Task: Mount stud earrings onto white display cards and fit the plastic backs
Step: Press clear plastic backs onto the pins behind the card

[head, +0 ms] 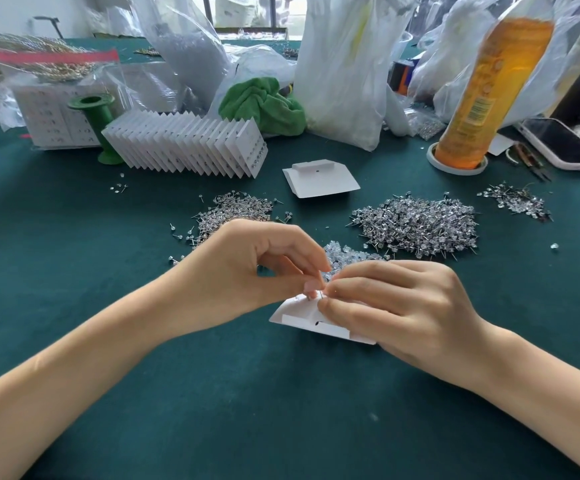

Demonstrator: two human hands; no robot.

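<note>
— Now, what is held by the two hands?

— A white display card (302, 315), flat paperboard with a folded tab and a small punched hole, is held low over the surface (212, 393), which is covered in dark teal felt. The card is gripped from the right by the right hand (396, 306), its fingers curled over the card's edge. Just above the card a thin metal stud post (322, 293) is pinched between the fingertips of the left hand (257, 268), and the fingertips of both hands are pressed together at that spot. Whether a plastic back is on the post cannot be told.

— And what lies beyond the hands?

— Directly behind them a small heap of clear plastic backs (345, 254) is seen. Past the right hand a wide, glittering pile of silver studs (420, 225) is spread; past the left hand a thinner scatter of studs (233, 211) is found. Further out from the left hand a fanned row of finished cards (191, 143) stands on edge, with a green plastic spool (99, 126) just beside it. A blank card (319, 178) rests well beyond the hands, in the middle. An amber bottle (489, 91) is leaned far beyond the right hand, near a crumpled green cloth (264, 105) and translucent bags (344, 64).
</note>
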